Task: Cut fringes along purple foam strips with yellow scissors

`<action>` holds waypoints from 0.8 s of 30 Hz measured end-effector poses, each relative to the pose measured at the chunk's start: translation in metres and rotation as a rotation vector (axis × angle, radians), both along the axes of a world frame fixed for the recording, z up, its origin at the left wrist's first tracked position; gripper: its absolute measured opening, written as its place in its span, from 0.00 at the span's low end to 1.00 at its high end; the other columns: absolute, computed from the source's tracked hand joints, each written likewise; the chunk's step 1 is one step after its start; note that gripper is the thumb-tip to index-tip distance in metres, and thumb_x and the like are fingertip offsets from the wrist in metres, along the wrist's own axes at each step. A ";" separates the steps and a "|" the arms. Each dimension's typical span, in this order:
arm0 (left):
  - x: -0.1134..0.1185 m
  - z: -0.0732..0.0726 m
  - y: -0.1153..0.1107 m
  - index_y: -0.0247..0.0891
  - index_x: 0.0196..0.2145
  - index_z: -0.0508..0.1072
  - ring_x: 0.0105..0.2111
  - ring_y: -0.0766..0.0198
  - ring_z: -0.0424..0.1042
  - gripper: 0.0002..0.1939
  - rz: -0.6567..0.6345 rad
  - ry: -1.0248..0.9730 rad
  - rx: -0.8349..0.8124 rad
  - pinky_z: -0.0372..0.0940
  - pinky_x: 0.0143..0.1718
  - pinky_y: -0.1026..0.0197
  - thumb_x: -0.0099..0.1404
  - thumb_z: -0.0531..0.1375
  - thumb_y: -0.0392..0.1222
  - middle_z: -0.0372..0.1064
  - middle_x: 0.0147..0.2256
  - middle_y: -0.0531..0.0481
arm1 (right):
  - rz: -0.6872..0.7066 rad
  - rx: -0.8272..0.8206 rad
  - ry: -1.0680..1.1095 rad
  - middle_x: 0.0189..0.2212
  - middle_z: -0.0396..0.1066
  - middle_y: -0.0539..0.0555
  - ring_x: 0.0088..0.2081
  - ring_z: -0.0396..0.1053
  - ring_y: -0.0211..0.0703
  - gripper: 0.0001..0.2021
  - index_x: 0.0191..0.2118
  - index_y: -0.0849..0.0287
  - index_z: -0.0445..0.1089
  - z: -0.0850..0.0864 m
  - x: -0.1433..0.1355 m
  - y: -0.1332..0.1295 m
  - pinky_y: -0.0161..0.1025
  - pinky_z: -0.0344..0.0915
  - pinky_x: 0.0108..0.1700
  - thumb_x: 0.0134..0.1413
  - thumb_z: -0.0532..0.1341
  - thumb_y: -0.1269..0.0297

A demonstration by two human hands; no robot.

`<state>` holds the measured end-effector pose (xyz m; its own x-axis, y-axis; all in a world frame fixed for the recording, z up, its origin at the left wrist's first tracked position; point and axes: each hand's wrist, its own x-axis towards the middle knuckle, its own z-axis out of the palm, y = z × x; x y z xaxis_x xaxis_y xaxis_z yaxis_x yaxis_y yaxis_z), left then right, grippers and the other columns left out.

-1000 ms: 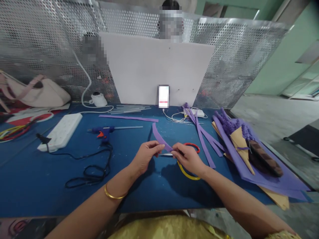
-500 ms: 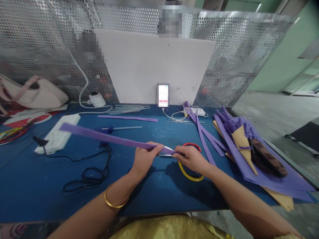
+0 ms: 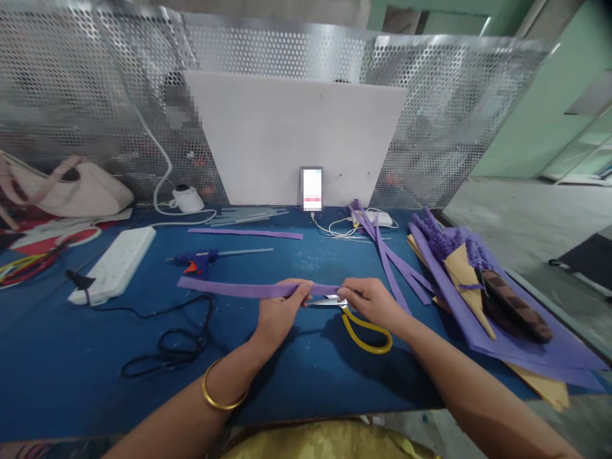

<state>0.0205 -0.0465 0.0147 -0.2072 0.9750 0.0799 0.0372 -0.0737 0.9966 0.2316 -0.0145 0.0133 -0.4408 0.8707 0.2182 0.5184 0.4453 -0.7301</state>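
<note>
A long purple strip (image 3: 229,289) is stretched roughly level above the table, its free end reaching out to the left. My left hand (image 3: 280,315) pinches it near the middle between thumb and fingers. At the strip's right end, the fingertips of my right hand (image 3: 373,301) are closed on it. Scissors (image 3: 367,344) sit just below my right hand, blades toward the left and a yellow handle loop showing. My right hand hides the other loop, and I cannot tell whether it touches the scissors. Beyond the strip lies a blue glue gun (image 3: 201,258) with an orange trigger.
Another purple strip (image 3: 246,234) and clear glue sticks (image 3: 251,215) lie farther back. Crossed purple strips (image 3: 394,268) are right of my hands. A wrapped purple bouquet (image 3: 461,255) fills the right side. At left are a white power strip (image 3: 117,264) and a black cord (image 3: 165,350).
The strip's free end has swung down and inward, uncovering the glue gun. The scissors' red loop has gone out of sight behind my right hand. Both hands stay close together.
</note>
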 end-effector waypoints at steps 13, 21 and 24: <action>0.006 0.006 -0.006 0.40 0.24 0.82 0.22 0.63 0.68 0.09 -0.100 0.058 0.057 0.64 0.28 0.61 0.54 0.67 0.47 0.71 0.20 0.52 | 0.032 0.259 -0.071 0.33 0.76 0.54 0.37 0.71 0.47 0.06 0.39 0.55 0.74 0.002 -0.015 -0.014 0.45 0.66 0.43 0.64 0.60 0.61; -0.006 0.003 0.001 0.40 0.29 0.83 0.23 0.67 0.65 0.10 0.106 0.014 0.098 0.61 0.27 0.64 0.57 0.67 0.49 0.73 0.24 0.51 | -0.001 0.138 -0.194 0.44 0.74 0.55 0.39 0.74 0.42 0.12 0.48 0.61 0.72 -0.005 0.000 0.003 0.44 0.74 0.42 0.67 0.60 0.59; -0.013 0.001 0.007 0.39 0.30 0.84 0.23 0.68 0.65 0.13 0.175 -0.037 0.084 0.60 0.25 0.66 0.57 0.68 0.52 0.73 0.23 0.51 | -0.062 0.096 -0.173 0.43 0.74 0.55 0.39 0.74 0.41 0.12 0.48 0.61 0.72 -0.002 0.011 0.012 0.44 0.74 0.41 0.67 0.60 0.59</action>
